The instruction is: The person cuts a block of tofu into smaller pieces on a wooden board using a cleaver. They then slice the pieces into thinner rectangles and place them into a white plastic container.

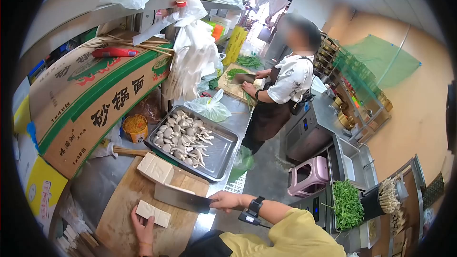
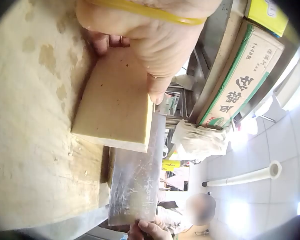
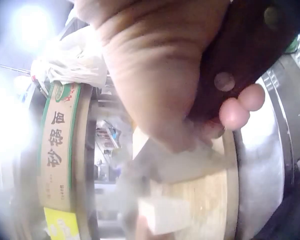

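Tofu (image 1: pixel 161 216), a white rectangular slab, sits on a pale brown wooden cutting board (image 1: pixel 114 209), held by the left grip (image 1: pixel 143 232), a bare hand with a yellow band (image 2: pixel 155 13) at its wrist. From that grip the slab lies toward one o'clock in the head view, thumb on one side and fingers curled at the other. The right grip (image 1: pixel 226 201), also bare, is wrapped round the dark, riveted handle (image 3: pixel 240 57) of a broad grey metal cleaver (image 1: pixel 183 200), whose blade is at two o'clock from the slab. A larger white tofu block (image 1: pixel 155 167) stands at twelve o'clock, right by the blade; the right wrist view is blurred, so whether the two touch I cannot tell. At one o'clock, a rectangular metal tray (image 1: pixel 221 147) of grey-white mushrooms (image 1: pixel 177 133) rests on the steel counter (image 1: pixel 90 192).
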The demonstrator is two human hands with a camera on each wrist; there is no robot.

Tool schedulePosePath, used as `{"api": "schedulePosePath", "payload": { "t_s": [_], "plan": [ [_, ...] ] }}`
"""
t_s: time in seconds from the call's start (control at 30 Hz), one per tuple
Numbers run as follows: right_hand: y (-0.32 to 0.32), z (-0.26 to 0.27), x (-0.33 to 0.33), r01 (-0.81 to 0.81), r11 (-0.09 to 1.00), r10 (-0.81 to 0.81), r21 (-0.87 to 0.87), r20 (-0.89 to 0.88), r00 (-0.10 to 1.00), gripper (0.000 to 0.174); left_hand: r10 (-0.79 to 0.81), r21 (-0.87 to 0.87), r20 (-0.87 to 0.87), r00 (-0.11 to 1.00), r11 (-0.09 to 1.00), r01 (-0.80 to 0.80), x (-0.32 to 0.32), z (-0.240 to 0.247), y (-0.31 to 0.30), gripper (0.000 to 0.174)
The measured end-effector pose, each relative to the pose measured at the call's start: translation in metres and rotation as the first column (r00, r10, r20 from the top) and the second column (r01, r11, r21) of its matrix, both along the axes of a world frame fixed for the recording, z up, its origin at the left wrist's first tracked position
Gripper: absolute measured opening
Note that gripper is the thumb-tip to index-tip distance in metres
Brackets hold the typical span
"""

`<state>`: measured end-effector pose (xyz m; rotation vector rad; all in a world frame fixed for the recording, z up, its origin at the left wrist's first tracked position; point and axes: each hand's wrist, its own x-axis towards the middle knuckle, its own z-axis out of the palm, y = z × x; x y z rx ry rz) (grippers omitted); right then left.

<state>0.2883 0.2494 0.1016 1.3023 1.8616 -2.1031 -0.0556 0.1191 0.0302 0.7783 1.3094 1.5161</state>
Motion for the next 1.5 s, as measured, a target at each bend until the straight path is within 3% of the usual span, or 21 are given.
{"api": "schedulePosePath", "payload": {
  "t_s": [0.03,0.17,0.2,0.27,0.3,0.33,0.37,0.4,0.43,0.5,0.57,0.67,0.77,0.9,1.13,1.23,1.27,1.37,1.43,1.47,1.5],
  "plan": [
    [0.004,-0.006,0.002,0.039,0.997,-0.041,-0.065,-0.026,0.999,0.016,-0.005,-0.003,-0.010,1.000,1.000,0.004,-0.001,0.000,0.000,0.072],
    [0.018,-0.003,0.008,0.065,0.983,-0.079,-0.172,-0.077,0.994,0.017,-0.007,0.020,0.003,1.000,1.000,0.007,-0.001,-0.001,0.004,0.071],
    [0.018,-0.002,0.008,0.065,0.980,-0.081,-0.191,-0.078,0.994,0.017,0.013,0.011,-0.207,0.978,1.000,-0.011,-0.001,0.006,0.006,0.069],
    [0.023,0.001,0.008,0.084,0.987,-0.087,-0.134,-0.013,0.996,0.017,0.036,-0.034,-0.599,0.800,0.997,-0.070,-0.005,0.030,0.004,0.066],
    [0.027,-0.005,0.011,0.079,0.992,-0.079,-0.103,0.000,0.997,0.017,0.104,0.075,-0.611,0.785,0.994,-0.073,-0.007,0.030,0.006,0.062],
    [0.027,0.002,0.011,0.103,0.987,-0.105,-0.124,-0.012,0.994,0.016,0.134,0.166,-0.531,0.837,0.985,-0.052,-0.006,0.025,0.008,0.059],
    [0.029,0.005,0.013,0.105,0.989,-0.107,-0.100,-0.014,0.994,0.020,0.082,0.160,-0.396,0.915,0.987,-0.019,0.005,0.059,0.010,0.054],
    [0.029,0.006,0.012,0.162,0.975,-0.168,-0.151,-0.030,0.985,0.019,-0.042,0.109,-0.268,0.962,0.991,0.073,0.010,0.084,0.010,0.045],
    [0.029,0.020,0.009,0.161,0.983,-0.163,-0.086,-0.017,0.987,0.018,-0.154,0.025,-0.082,0.985,0.987,0.157,0.014,0.101,0.013,0.041],
    [0.025,0.035,0.010,0.217,0.971,-0.230,-0.101,-0.146,0.962,0.015,-0.268,0.025,0.318,0.909,0.961,0.275,0.022,0.092,0.016,0.044],
    [0.017,0.048,0.015,0.318,0.939,-0.342,-0.134,-0.229,0.911,0.012,-0.264,-0.061,0.548,0.794,0.934,0.352,0.033,0.094,0.023,0.045],
    [0.005,0.052,0.034,0.413,0.879,-0.473,-0.239,-0.327,0.818,0.010,-0.110,-0.248,0.632,0.767,0.909,0.335,0.054,0.089,0.037,0.050],
    [-0.016,0.060,0.049,0.567,0.793,-0.609,-0.225,-0.269,0.746,0.011,0.002,-0.349,0.659,0.752,0.886,0.304,0.072,0.067,0.052,0.055],
    [-0.037,0.052,0.065,0.569,0.787,-0.617,-0.240,-0.276,0.737,0.015,0.156,-0.481,0.633,0.758,0.847,0.227,0.086,0.027,0.079,0.066],
    [-0.060,0.027,0.074,0.501,0.781,-0.612,-0.373,-0.294,0.735,0.016,0.177,-0.398,0.688,0.704,0.903,0.162,0.101,0.026,0.104,0.086],
    [-0.062,0.030,0.065,0.504,0.773,-0.619,-0.386,-0.287,0.731,0.017,0.022,-0.334,0.609,0.793,0.914,0.231,0.101,0.025,0.107,0.088],
    [-0.061,0.031,0.062,0.497,0.788,-0.604,-0.364,-0.299,0.739,0.016,0.006,-0.331,0.591,0.806,0.913,0.236,0.094,0.028,0.105,0.077],
    [-0.059,0.050,0.056,0.452,0.835,-0.533,-0.313,-0.261,0.805,0.012,-0.299,-0.282,0.347,0.889,0.871,0.403,0.049,0.054,0.083,0.057],
    [-0.058,0.059,0.050,0.461,0.862,-0.501,-0.211,-0.211,0.839,0.011,-0.405,-0.057,-0.126,0.906,0.914,0.401,0.015,0.077,0.071,0.039],
    [-0.058,0.059,0.046,0.455,0.870,-0.485,-0.188,-0.169,0.858,0.011,-0.285,-0.061,-0.393,0.874,0.957,0.285,0.006,0.093,0.063,0.038],
    [-0.058,0.057,0.042,0.443,0.882,-0.463,-0.159,-0.128,0.877,0.010,-0.196,0.013,-0.740,0.643,0.952,0.305,-0.007,0.106,0.059,0.041]
  ]
}}
